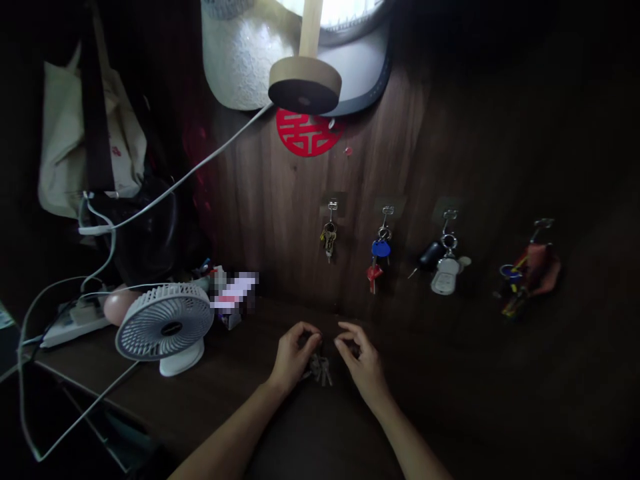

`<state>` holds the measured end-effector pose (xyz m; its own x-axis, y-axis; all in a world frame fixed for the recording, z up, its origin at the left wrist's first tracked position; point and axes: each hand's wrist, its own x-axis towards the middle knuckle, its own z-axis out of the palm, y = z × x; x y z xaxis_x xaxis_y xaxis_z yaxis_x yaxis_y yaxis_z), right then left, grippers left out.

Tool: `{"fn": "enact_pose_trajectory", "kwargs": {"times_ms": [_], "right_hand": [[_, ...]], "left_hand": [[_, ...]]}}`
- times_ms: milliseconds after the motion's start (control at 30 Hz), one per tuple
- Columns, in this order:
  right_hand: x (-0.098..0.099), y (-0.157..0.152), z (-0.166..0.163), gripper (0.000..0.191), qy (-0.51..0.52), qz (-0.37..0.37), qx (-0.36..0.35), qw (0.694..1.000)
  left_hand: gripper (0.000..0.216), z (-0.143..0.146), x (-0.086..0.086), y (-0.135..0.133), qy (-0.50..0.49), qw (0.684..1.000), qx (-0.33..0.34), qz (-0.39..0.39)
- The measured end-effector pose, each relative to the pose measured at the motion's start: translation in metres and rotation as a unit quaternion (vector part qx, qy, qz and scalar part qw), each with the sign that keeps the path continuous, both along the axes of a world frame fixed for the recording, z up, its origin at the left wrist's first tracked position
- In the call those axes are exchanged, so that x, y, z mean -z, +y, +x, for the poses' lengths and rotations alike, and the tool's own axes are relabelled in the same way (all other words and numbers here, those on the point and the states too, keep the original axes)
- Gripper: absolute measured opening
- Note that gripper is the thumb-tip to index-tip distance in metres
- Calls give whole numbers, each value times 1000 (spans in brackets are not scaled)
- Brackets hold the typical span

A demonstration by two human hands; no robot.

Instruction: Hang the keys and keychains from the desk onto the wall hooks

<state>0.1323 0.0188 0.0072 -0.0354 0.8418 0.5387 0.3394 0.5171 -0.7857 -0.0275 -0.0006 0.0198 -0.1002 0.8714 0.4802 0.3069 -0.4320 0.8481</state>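
A bunch of keys (321, 371) hangs over the dark tabletop, its ring pinched between the thumb and index finger of my left hand (295, 353). To the right of the keys is my right hand (364, 367), its fingers curled, with a small gap between thumb and index fingertip. Nothing shows between them. Behind, on the wooden wall, a small set of keys (329, 240) hangs from a hook. Beside it hang keys with blue and red heads (380, 249), then a ring with a black fob and a pale grey fob (445, 275).
On the left of the tabletop (220, 393) stands a white fan (167, 327) with a trailing cable. A power strip (75, 327) lies behind it. A reddish pouch with keys (540, 267) hangs at the far right. Overhead, a lamp with a round wooden base (305, 83) hangs before caps.
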Motion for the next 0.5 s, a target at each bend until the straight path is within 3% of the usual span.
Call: {"fn": "enact_pose_trajectory", "kwargs": {"times_ms": [267,500], "right_hand": [[13,12,4,28,-19,-24,19,999],[17,15,5,26,-11,-28,14,999]], "left_hand": [[20,-13,-33,10,-16,999,-31,14],[19,-25,-95,41,23,993,-65,91]]}}
